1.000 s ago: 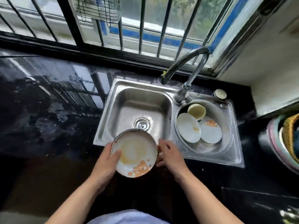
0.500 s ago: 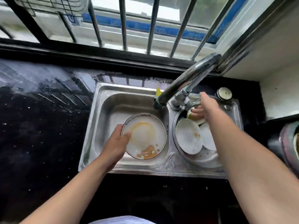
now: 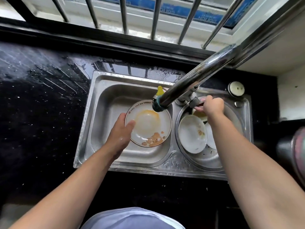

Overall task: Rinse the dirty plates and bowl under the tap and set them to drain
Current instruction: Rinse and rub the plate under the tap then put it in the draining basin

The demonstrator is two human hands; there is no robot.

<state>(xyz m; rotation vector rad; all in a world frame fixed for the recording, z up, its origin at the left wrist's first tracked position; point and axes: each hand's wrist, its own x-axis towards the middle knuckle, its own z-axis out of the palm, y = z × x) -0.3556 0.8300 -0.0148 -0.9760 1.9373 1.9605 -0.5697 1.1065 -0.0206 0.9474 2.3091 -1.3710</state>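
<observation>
Left hand (image 3: 121, 134) grips stained plate (image 3: 148, 123) under spout (image 3: 189, 83); right hand (image 3: 212, 105) clasps tap lever (image 3: 194, 102).

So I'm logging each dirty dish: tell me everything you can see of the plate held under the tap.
The plate is round, white and glossy like ceramic, with a thin brown rim, "may you be happy" lettering, a bear picture and an orange stain. It tilts over the left sink basin, below the tap spout. The left hand grips its left edge.
</observation>
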